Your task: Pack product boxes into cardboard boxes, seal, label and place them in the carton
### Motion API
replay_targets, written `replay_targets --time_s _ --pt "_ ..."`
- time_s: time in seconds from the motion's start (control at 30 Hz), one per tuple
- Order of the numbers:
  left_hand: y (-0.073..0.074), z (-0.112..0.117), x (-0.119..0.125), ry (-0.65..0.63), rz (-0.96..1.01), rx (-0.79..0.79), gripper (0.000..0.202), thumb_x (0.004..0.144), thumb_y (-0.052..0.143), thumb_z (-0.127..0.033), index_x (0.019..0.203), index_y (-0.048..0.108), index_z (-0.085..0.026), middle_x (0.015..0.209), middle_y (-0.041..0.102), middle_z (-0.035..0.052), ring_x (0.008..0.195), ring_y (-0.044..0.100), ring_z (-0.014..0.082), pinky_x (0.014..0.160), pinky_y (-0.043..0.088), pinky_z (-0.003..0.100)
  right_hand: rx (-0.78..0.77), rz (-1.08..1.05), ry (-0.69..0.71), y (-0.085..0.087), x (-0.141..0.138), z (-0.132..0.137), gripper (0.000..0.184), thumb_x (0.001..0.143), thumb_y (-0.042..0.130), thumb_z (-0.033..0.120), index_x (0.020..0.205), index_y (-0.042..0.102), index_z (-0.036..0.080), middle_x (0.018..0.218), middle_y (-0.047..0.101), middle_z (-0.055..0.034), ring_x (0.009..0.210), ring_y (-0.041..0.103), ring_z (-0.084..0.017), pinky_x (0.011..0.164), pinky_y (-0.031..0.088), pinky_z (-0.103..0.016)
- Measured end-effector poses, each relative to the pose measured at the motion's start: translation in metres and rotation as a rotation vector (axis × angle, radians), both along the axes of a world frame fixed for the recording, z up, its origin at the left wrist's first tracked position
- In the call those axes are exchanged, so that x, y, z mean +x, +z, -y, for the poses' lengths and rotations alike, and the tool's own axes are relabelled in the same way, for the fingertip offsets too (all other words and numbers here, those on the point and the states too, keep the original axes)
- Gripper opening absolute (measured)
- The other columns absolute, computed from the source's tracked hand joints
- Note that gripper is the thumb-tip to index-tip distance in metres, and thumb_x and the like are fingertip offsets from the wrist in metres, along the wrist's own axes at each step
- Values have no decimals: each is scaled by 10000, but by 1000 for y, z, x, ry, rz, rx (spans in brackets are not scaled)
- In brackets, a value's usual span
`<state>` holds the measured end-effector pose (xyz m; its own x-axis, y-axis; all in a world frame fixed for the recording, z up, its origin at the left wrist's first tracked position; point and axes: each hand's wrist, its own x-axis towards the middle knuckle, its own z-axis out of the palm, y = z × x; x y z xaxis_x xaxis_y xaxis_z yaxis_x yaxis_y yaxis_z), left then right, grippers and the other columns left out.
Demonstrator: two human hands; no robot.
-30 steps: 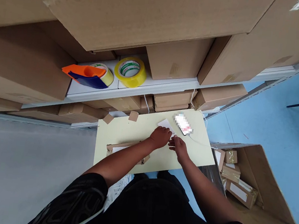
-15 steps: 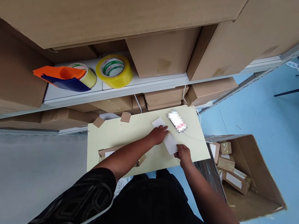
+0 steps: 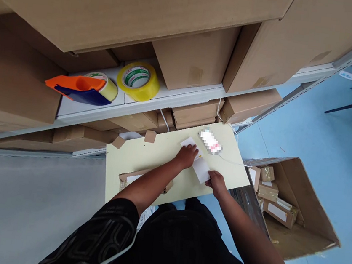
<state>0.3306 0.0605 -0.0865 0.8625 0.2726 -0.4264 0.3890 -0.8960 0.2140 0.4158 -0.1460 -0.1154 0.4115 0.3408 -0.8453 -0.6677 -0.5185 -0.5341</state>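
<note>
while right hand (image 3: 216,183) pinches white paper (image 3: 201,170) | left hand (image 3: 187,155) atop it | grip unclear

From here I see a black shirt (image 3: 178,246) with short sleeves (image 3: 101,229). The left one carries a greyish pattern (image 3: 86,247) of angular and curved lines. Along it runs a thin pale strip (image 3: 118,255); whether cord or trim, I cannot tell. The trousers (image 3: 200,209) look dark. Both forearms (image 3: 244,229) and hands (image 3: 187,155) are bare.
</note>
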Motion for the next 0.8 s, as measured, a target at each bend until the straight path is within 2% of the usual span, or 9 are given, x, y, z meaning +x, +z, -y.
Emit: replay_targets --time_s 0.13,0.3,0.37,0.57,0.7,0.8 --pt "-3 -10 -3 104 -48 5 602 976 451 -236 1575 406 -200 1714 219 160 1562 203 361 1204 252 575 11 23 25 1 0 -15 217 808 694 392 774 571 216 568 582 18 497 596 -148 500 540 -266" --pt "-3 -10 2 185 -129 -59 718 974 509 -463 1623 313 -227 1734 115 172 1577 115 422 1109 373 568 -38 43 12 0 -1 -21 188 815 672 361 771 566 211 581 573 17 483 582 -142 466 523 -265" --pt "-3 -8 7 208 -120 -35 743 974 494 -541 1617 318 -215 1724 140 190 1560 136 444 1086 382 574 -59 46 6 -2 -1 -18 174 817 659 350 773 568 209 583 570 19 473 578 -140 456 519 -265" --pt "-8 -3 29 293 -69 59 616 990 445 -579 1474 484 -199 1550 423 203 1378 365 421 1040 376 575 -89 86 20 -9 7 -7 164 813 647 327 733 560 213 525 542 37 442 565 -139 435 497 -256" --pt "-14 -1 40 353 -67 75 616 950 510 -614 1405 524 -199 1513 419 206 1347 352 431 975 412 538 -88 59 23 -15 11 -7 156 806 654 334 748 574 213 515 555 28 438 563 -145 421 479 -251" --pt "-16 0 42 350 -66 104 603 941 524 -617 1386 534 -210 1510 416 204 1345 336 444 958 417 542 -93 -10 8 -21 12 -6 152 800 653 338 769 574 213 524 567 17 444 566 -149 425 476 -252"
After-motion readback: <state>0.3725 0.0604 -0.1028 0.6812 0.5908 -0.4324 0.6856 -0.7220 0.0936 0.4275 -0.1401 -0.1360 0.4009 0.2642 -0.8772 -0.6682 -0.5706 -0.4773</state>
